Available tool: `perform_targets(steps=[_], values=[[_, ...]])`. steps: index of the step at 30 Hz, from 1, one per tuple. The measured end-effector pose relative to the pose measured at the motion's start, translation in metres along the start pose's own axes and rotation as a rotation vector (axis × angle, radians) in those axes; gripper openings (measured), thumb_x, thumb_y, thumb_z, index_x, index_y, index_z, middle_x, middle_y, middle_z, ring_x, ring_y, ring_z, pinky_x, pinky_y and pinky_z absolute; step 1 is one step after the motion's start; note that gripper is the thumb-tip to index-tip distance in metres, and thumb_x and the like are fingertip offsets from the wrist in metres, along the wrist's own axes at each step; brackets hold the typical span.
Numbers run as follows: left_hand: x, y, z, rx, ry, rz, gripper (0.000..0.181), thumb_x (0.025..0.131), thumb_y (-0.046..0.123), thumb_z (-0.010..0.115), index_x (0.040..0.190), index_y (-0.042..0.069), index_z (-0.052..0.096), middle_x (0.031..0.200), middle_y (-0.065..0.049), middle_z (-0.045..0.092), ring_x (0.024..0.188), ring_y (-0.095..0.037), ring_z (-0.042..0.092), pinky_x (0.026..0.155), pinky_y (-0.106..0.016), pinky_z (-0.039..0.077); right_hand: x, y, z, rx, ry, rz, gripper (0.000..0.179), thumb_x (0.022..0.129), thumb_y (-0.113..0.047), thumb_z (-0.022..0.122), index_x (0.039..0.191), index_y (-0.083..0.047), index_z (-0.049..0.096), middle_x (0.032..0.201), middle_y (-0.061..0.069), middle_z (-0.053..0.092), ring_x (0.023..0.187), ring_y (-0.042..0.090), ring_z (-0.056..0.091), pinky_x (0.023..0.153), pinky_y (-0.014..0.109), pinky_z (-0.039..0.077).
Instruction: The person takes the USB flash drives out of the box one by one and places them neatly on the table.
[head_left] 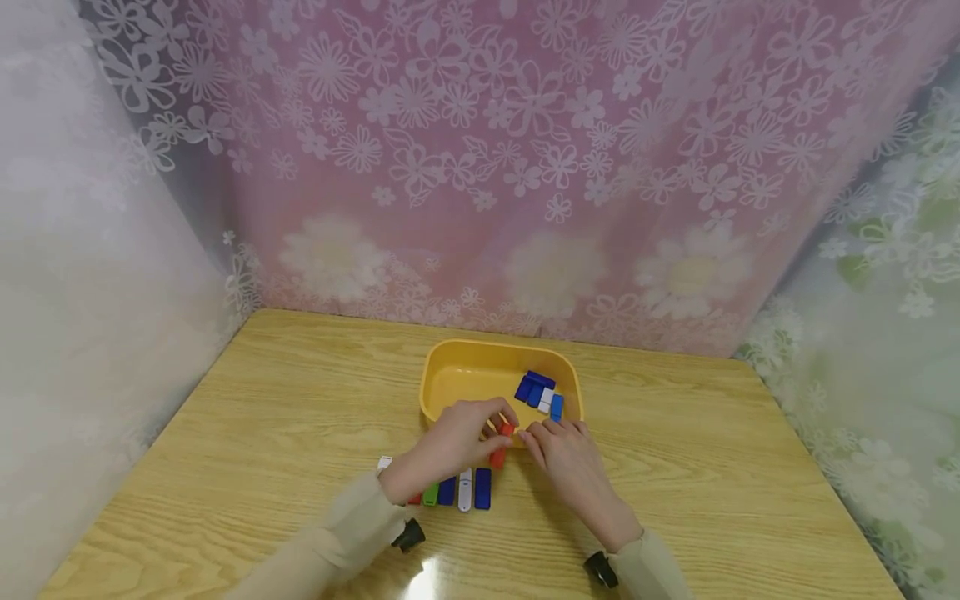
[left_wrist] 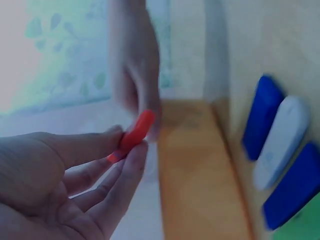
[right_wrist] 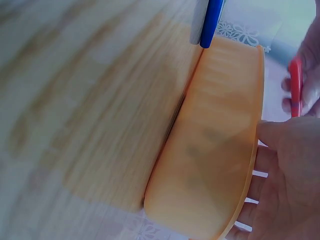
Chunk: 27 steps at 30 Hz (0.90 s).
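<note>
My left hand (head_left: pixel 465 429) pinches a slim red stick (head_left: pixel 502 446), shaped like a USB flash drive, between thumb and fingers above the near rim of a yellow plastic tray (head_left: pixel 457 379). The red stick (left_wrist: pixel 135 136) is tilted in the left wrist view. Just right of it, my right hand (head_left: pixel 566 462) is at the tray's near rim. In the right wrist view its thumb (right_wrist: pixel 272 132) is right at the rim and the other fingers reach over it, their tips hidden. I cannot tell whether they hold anything. Inside the tray lie several short blue and white pieces (head_left: pixel 535 390).
On the wooden table (head_left: pixel 675 442), before the tray, a row of similar sticks includes a dark blue one (head_left: pixel 483 489), a white one (head_left: pixel 465 490) and a green one (head_left: pixel 431 494). My left forearm covers part of the row. A pink flowered curtain (head_left: pixel 487 167) hangs behind.
</note>
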<state>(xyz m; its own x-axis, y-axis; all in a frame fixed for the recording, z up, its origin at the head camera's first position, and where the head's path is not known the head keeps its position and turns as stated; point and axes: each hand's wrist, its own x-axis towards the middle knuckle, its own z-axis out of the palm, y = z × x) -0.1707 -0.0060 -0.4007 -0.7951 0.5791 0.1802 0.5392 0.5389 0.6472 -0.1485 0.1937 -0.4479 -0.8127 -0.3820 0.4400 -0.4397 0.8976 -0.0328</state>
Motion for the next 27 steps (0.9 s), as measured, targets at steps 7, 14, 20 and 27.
perform_targets(steps=[7,14,20,27], values=[[-0.013,-0.003,0.032,0.051,-0.066,-0.015,0.020,0.089,0.009,0.078,0.106,0.008,0.068,0.085,0.002,0.069,0.073,-0.003,0.060,0.065,-0.019,0.047,-0.003,0.002,0.001,-0.015,0.049,-0.036,0.015,0.096,-0.024,0.070,0.084,-0.015,0.069,0.076,-0.001,0.065,0.070,0.024,0.060,0.069,0.037,0.044],[-0.015,-0.003,0.051,0.185,-0.074,-0.051,0.021,0.088,0.014,0.080,0.104,0.009,0.067,0.090,0.003,0.061,0.082,-0.010,0.054,0.071,-0.026,0.045,-0.003,0.001,0.002,-0.017,0.024,-0.025,0.016,0.097,-0.025,0.068,0.085,-0.015,0.068,0.078,-0.001,0.065,0.073,0.024,0.061,0.070,0.037,0.044],[-0.015,-0.004,0.053,0.249,-0.060,-0.051,0.023,0.086,0.017,0.083,0.098,0.009,0.065,0.085,0.005,0.058,0.083,-0.012,0.056,0.073,-0.029,0.046,-0.003,0.000,0.001,-0.010,0.035,-0.027,0.016,0.097,-0.026,0.068,0.086,-0.014,0.069,0.078,0.000,0.066,0.073,0.025,0.062,0.071,0.038,0.045],[-0.016,-0.004,0.055,0.433,-0.049,0.007,0.030,0.084,0.033,0.084,0.094,0.011,0.065,0.084,0.004,0.058,0.081,-0.013,0.055,0.076,-0.026,0.046,-0.002,0.000,0.000,-0.008,0.030,-0.014,0.017,0.097,-0.026,0.068,0.087,-0.013,0.070,0.079,0.001,0.067,0.075,0.027,0.063,0.071,0.039,0.045]])
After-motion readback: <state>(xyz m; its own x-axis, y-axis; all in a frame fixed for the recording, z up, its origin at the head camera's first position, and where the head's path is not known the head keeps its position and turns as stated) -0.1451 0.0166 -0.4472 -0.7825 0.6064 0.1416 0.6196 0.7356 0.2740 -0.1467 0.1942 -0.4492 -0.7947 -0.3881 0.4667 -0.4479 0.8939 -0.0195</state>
